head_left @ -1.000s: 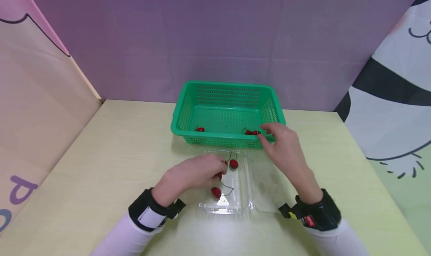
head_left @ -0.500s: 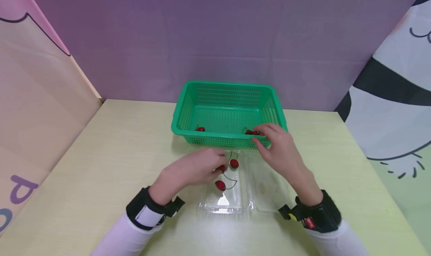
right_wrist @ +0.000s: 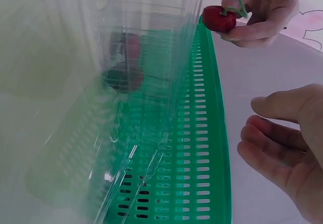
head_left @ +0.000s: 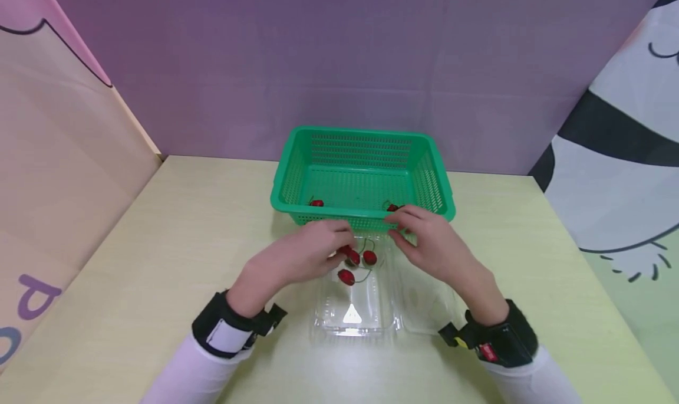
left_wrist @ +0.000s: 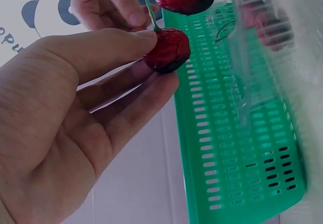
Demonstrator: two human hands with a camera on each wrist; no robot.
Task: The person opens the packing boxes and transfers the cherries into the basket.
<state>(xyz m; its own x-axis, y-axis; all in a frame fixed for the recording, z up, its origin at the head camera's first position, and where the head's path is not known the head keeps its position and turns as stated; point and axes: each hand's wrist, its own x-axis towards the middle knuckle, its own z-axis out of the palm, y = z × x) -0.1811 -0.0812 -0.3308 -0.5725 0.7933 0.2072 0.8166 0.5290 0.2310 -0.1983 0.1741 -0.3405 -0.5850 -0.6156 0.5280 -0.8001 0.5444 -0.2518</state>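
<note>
My left hand (head_left: 305, 252) pinches a red cherry (left_wrist: 171, 52) with a green stem between thumb and fingertips. It is over the clear plastic clamshell box (head_left: 347, 309), which lies unfolded on the table. Close to that hand are other cherries: one with a stem (head_left: 369, 258) on its right and another (head_left: 346, 277) nearer to me. My right hand (head_left: 432, 242) hovers by the front rim of the green basket (head_left: 339, 210), thumb apart from loosely bent fingers, holding nothing. One cherry (head_left: 316, 203) lies at the basket's left; another (head_left: 392, 207) shows partly above the right hand's fingers.
The box's other half (head_left: 427, 304) lies flat on its right, under the right forearm. Behind the basket rises a purple backdrop (head_left: 339, 56). The pale wooden table (head_left: 212, 215) extends to both sides.
The left hand has moved forward toward the basket, and the nearest cherry in the box has shifted the same way. My right hand has drawn left and back from the basket's inside.
</note>
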